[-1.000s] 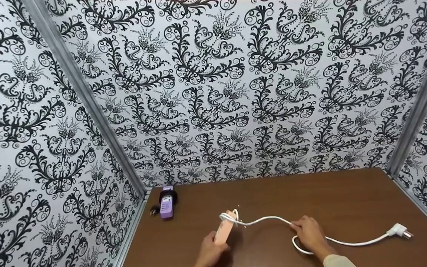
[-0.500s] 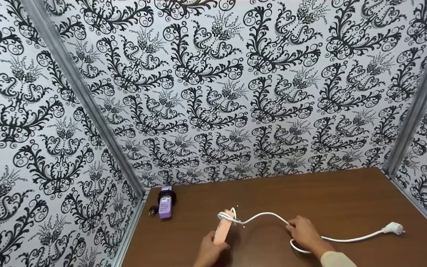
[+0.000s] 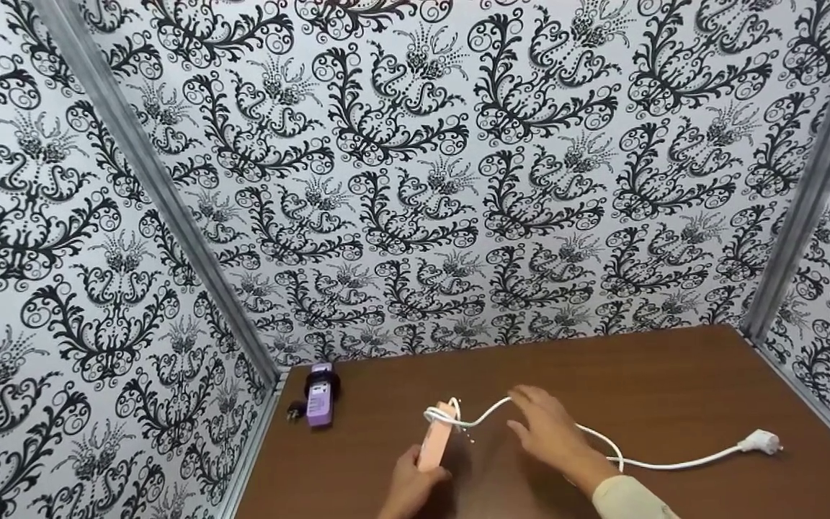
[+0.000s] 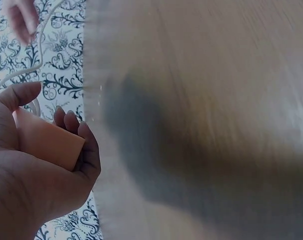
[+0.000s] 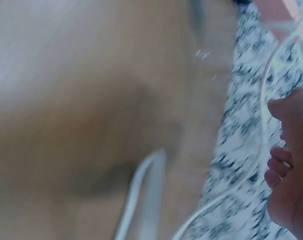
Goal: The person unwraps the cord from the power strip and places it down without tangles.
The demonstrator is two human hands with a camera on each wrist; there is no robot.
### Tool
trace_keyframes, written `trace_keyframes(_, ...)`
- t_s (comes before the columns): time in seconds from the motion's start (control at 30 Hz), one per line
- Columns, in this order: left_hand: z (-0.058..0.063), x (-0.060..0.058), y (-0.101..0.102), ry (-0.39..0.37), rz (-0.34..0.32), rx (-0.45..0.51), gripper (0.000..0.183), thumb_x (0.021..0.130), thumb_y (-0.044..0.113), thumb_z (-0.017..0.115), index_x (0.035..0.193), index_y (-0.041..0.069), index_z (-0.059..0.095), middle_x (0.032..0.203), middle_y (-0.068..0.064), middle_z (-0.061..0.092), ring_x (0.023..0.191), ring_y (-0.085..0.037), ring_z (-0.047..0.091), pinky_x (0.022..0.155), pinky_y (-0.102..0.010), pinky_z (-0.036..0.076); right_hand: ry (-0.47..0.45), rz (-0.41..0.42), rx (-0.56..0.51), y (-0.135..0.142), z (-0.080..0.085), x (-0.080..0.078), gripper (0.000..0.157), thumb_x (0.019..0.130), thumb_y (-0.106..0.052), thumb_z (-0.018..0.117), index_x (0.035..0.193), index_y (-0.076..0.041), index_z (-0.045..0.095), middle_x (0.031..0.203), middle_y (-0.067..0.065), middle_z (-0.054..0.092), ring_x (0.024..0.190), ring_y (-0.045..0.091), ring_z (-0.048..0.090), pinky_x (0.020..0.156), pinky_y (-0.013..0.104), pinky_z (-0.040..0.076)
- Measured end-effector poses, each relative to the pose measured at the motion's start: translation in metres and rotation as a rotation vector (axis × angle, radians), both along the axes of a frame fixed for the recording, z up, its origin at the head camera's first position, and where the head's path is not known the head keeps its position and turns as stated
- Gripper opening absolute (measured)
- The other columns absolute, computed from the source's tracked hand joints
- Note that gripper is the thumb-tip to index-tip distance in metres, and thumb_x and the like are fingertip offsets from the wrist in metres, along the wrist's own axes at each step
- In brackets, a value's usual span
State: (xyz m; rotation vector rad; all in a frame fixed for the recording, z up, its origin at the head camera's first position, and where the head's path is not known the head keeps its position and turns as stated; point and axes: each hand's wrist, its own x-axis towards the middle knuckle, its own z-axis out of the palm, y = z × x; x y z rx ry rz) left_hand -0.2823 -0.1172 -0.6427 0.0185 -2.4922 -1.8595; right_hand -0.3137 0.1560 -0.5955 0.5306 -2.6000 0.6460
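Note:
My left hand [image 3: 411, 479] grips the near end of a peach-coloured power strip [image 3: 435, 440], tilted up over the table. In the left wrist view, the fingers wrap around the strip's end [image 4: 51, 140]. A white power cord [image 3: 487, 412] loops around the strip's far end and runs right to a white plug [image 3: 762, 442]. My right hand [image 3: 548, 432] is over the cord's middle, thumb apart from the fingers, with the cord at its fingertips. In the right wrist view, the cord [image 5: 264, 100] passes beside the spread thumb and fingers.
A purple power strip [image 3: 320, 404] with a black cord wrapped around it lies at the table's back left corner, its dark plug [image 3: 296, 411] beside it. Patterned walls [image 3: 422, 180] enclose the brown table [image 3: 602, 360] at the back and sides.
My right hand has let its pinch on the cord go and moved left along it towards the peach power strip. The left hand still holds the strip in nearly the same place.

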Motion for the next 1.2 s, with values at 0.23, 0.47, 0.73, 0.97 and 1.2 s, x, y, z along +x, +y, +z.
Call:
trace_keyframes(0.23,0.001,0.000,0.009,-0.006,-0.043,0.013,0.034,0.070,0.003,0.077,0.102,0.000,0.066,0.088,-0.001,0.063,0.079,-0.013,0.054,0.070,-0.025,0.045,0.096,0.171,0.152,-0.037,0.003,0.004,0.024,0.090,-0.016,0.078,0.113,-0.008,0.077,0.116,0.010,0.077,0.110,0.029,0.072,0.097,0.046,0.058)
trace_keyframes(0.47,-0.001,0.000,0.011,-0.011,-0.087,0.007,0.035,0.072,0.005,0.077,0.105,0.000,0.066,0.092,-0.003,0.068,0.081,-0.014,0.058,0.072,-0.027,0.047,0.131,0.158,0.157,-0.052,0.001,0.007,0.011,0.086,-0.008,0.076,0.084,-0.016,0.069,0.084,-0.001,0.070,0.081,0.022,0.067,0.070,0.037,0.055)
trace_keyframes(0.73,-0.002,0.000,0.006,-0.007,-0.106,-0.005,0.034,0.071,0.002,0.076,0.103,0.001,0.066,0.088,0.000,0.063,0.080,-0.015,0.055,0.071,-0.027,0.045,0.155,0.140,0.073,-0.054,0.013,0.007,0.005,0.095,-0.012,0.072,0.091,-0.014,0.071,0.083,0.001,0.071,0.079,0.023,0.068,0.067,0.037,0.056)
trace_keyframes(0.97,-0.003,-0.001,0.005,-0.012,-0.136,-0.004,0.034,0.069,-0.002,0.073,0.102,0.003,0.066,0.086,0.002,0.061,0.076,-0.014,0.053,0.068,-0.026,0.043,0.154,0.061,-0.057,-0.048,0.019,0.003,0.003,0.096,-0.007,0.071,0.097,-0.008,0.074,0.086,0.006,0.075,0.080,0.027,0.073,0.073,0.041,0.060)
trace_keyframes(1.2,0.000,0.000,0.002,-0.002,-0.157,0.012,0.034,0.068,-0.005,0.071,0.101,0.002,0.066,0.082,0.004,0.057,0.073,-0.010,0.050,0.067,-0.023,0.041,0.077,-0.021,-0.169,-0.030,0.017,-0.008,0.005,0.095,-0.004,0.073,0.093,-0.009,0.073,0.075,0.002,0.071,0.070,0.024,0.069,0.069,0.042,0.057)
